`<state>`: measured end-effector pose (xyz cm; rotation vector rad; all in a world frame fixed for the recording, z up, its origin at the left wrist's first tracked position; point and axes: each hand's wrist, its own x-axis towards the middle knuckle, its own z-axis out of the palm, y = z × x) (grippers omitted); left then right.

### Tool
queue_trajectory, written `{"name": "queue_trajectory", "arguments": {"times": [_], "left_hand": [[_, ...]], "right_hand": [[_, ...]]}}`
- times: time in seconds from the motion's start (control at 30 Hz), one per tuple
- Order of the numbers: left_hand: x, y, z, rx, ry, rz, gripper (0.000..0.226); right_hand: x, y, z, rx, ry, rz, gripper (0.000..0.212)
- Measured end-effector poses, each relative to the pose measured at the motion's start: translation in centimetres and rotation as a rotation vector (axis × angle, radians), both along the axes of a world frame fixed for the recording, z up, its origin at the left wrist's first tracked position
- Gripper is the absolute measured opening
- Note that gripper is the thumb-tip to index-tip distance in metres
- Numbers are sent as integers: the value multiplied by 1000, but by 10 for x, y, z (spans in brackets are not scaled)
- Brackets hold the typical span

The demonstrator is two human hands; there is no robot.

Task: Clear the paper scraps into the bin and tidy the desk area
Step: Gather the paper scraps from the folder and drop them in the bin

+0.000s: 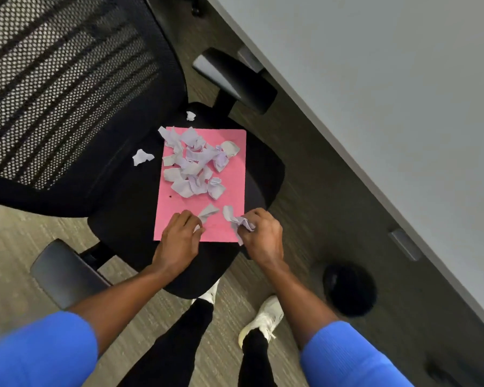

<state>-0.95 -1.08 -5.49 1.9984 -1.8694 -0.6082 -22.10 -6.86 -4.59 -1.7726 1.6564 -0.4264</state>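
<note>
Fingers (246, 231) over pink sheet (235, 174), chair seat (129, 208)

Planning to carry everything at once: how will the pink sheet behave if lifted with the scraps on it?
The pink sheet looks thin, so it would probably sag. The loose paper scraps look light and may slide off. Two scraps already lie off it, on the chair seat.

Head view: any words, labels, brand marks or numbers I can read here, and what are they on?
None can be read.
Paper scraps: pale, no print shows.
Pink sheet: blank, apart from a few dark specks.
White shoe: too blurred to show any brand mark.
Chair and desk: no labels visible.
</note>
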Motion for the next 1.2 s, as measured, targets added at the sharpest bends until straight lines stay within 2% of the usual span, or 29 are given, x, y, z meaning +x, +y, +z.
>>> {"name": "queue_trajectory", "arguments": {"times": [0.23,0.53,0.73,0.8,0.87,0.97,1.07,1.2], "left_hand": [[-93,12,-7,17,93,-197,6],[-221,5,-34,82,139,-457,8],[-304,15,-61,130,168,-600,12],[-336,23,-76,173,168,-628,13],[-367,32,-95,236,160,-615,17],[-412,42,-125,366,113,-595,19],[-448,46,-155,408,160,-581,26],[-483,42,-199,505,145,-525,31]], "right_hand": [[-82,53,-13,65,21,-191,8],[-216,120,-53,155,71,-632,12],[-294,161,-80,337,64,-940,14],[-318,171,-93,406,84,-1044,26],[-336,178,-108,439,114,-1063,33],[-364,183,-136,421,79,-1039,30],[-390,183,-162,470,112,-1011,36],[-416,179,-195,398,194,-975,27]]}}
